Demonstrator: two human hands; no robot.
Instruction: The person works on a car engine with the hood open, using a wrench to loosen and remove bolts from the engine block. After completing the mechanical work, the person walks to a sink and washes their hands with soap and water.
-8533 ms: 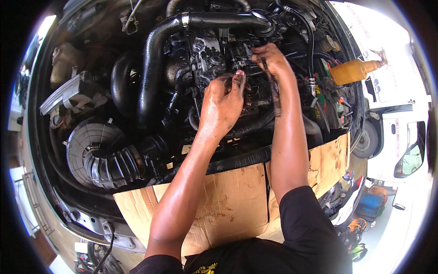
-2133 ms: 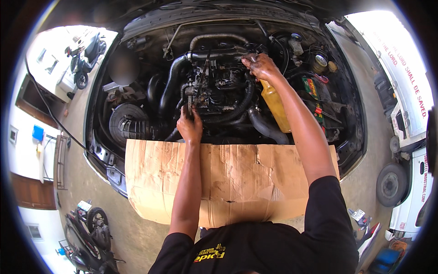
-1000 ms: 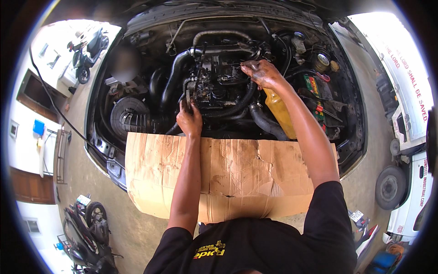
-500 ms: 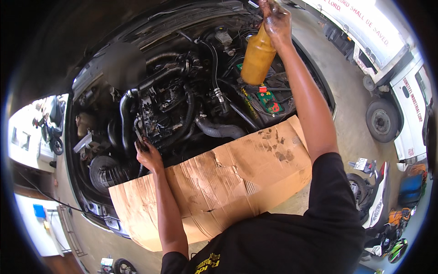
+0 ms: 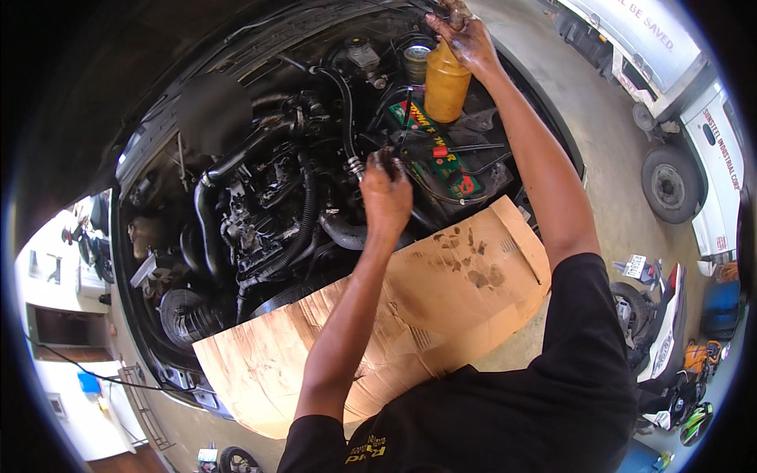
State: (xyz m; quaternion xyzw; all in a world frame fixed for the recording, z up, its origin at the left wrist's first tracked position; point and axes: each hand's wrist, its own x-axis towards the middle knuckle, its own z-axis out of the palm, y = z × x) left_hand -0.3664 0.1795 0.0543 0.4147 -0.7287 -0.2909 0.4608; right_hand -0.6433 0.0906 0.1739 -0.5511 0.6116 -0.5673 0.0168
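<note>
With its soiled fingers closed round the neck, my right hand (image 5: 467,41) grips a yellow plastic bottle (image 5: 447,85) at the far right of the engine bay. The bottle stands upright beside the battery (image 5: 435,150); I cannot tell whether its base rests on anything. My left hand (image 5: 385,189), also blackened, is above the right part of the engine, next to a black hose (image 5: 347,118) with a metal clamp. Its fingers are curled together, and whatever they hold, if anything, is hidden. The greasy engine (image 5: 264,209) lies to its left.
A stained cardboard sheet (image 5: 441,292) covers the near edge of the car between me and the engine. The raised hood (image 5: 87,87) darkens the upper left. A white truck (image 5: 714,158) and a parked motorcycle (image 5: 658,323) stand to the right.
My left hand has moved right and away from the left side of the engine, to beside the clamped hose. The bottle, still in my right hand, appears slightly higher in view. The view has shifted a little.
</note>
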